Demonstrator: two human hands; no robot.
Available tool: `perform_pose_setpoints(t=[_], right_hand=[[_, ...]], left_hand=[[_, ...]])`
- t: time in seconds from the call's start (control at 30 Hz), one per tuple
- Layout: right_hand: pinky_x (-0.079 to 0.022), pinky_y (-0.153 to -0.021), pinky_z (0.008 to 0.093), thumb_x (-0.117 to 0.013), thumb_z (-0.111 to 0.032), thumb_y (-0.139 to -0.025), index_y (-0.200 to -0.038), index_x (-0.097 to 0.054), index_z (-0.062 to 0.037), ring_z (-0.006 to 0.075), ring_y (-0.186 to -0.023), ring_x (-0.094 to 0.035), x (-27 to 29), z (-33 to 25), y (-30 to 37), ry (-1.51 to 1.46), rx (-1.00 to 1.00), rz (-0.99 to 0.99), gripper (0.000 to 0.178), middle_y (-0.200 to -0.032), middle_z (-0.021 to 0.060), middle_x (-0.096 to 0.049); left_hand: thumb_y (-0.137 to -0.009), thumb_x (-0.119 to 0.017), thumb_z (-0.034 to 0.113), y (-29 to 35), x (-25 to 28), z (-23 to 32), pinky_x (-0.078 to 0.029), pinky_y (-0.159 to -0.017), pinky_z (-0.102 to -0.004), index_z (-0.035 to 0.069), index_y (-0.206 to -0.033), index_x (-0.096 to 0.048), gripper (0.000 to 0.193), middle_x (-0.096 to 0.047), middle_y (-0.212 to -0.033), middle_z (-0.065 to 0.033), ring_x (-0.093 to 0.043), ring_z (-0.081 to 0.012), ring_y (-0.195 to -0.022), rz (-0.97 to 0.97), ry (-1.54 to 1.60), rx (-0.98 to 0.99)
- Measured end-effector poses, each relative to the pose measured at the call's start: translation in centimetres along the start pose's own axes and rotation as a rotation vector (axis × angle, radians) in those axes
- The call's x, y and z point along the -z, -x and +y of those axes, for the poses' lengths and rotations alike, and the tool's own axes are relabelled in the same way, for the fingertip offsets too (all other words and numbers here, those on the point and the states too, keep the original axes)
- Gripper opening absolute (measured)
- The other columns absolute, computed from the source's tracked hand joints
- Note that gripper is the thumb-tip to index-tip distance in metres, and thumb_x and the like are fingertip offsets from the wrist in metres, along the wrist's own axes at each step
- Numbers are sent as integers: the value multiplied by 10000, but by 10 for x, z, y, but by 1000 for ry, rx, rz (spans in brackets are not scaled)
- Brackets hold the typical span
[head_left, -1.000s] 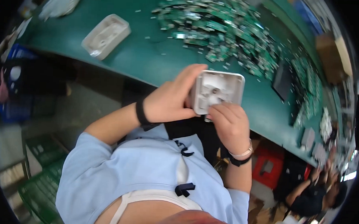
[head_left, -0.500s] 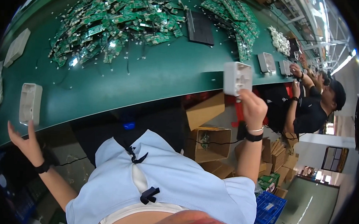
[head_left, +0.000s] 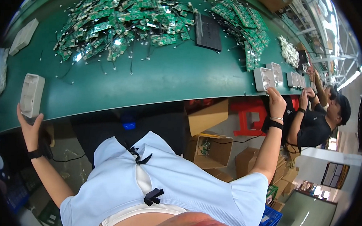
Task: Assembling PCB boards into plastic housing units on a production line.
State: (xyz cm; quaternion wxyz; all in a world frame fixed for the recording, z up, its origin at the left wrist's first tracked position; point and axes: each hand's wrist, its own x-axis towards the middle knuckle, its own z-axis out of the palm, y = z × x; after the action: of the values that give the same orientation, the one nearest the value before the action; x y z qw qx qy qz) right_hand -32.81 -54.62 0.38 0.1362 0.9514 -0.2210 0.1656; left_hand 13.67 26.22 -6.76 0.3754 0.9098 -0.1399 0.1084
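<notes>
On the green table's left part, a white plastic housing (head_left: 32, 95) with open compartments stands near the edge. My left hand (head_left: 28, 129) has its thumb and fingers around the near end of it. Far to the right, my right hand (head_left: 277, 102) grips a second white plastic housing (head_left: 264, 80) by its near end, fingertips partly hidden. This one is over the table edge, close beside another white housing (head_left: 277, 72). Whether those two touch, I cannot tell.
A heap of green circuit boards (head_left: 124, 23) with wires covers the table's back. A black tray (head_left: 208, 32), more boards (head_left: 249, 33) and white parts (head_left: 288, 51) lie rightward. A co-worker (head_left: 318, 123) sits at the right. Cardboard boxes (head_left: 213, 148) and a red stool (head_left: 247, 120) are below.
My right hand has carried its housing rightward to the other white housing. My left hand, spread just below the left housing before, has moved up and closed around its near end.
</notes>
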Motion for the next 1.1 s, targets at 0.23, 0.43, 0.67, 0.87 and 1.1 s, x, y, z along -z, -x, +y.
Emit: perform_pose_setpoints(t=[0.23,0.43,0.67,0.87,1.1], right_hand=[[-580,-807,416,-629,-121,-969,-1173,-713,-132,354,-977,-716,-23,66,-3,47,-83,-99,221,-1193,83,-729],[-583,-795,455,-542,-60,-985,-1295,-627,-98,406,-983,-702,-10,30,-38,323,-262,-78,324,-1270,121,-686],[-454,-557,220,-707,-162,-974,-1141,-717,-37,89,-613,-571,28,-185,-136,-832,-92,-10,209,-879,40,-700],[-441,-510,234,-685,-185,-981,-1216,-698,-28,87,-575,-583,15,-321,-239,-1345,-132,-319,283,-829,25,-702],[-496,-585,266,-720,-167,-957,-1173,-700,9,113,-686,-649,-50,-321,-324,-980,-205,-162,279,-921,65,-754]], left_hand=[[-834,-811,104,-13,2,-6,-279,-1212,-394,51,-1620,-266,958,-366,-1591,-171,-374,-292,-1454,-51,70,13],[-819,-772,41,-10,5,-16,-314,-1197,-385,52,-1618,-277,940,-382,-1583,-160,-405,-282,-1441,8,231,38],[-690,-875,162,15,-6,100,-357,-1173,-396,45,-1622,-283,1110,-443,-1545,-165,-481,-303,-1392,-134,533,-43],[-569,-926,154,41,-68,192,-366,-1177,-412,30,-1623,-252,1257,-477,-1509,-161,-504,-298,-1383,-328,816,11],[-557,-923,134,53,-88,199,-341,-1192,-416,31,-1620,-243,1267,-482,-1500,-174,-490,-304,-1400,-391,606,-174]])
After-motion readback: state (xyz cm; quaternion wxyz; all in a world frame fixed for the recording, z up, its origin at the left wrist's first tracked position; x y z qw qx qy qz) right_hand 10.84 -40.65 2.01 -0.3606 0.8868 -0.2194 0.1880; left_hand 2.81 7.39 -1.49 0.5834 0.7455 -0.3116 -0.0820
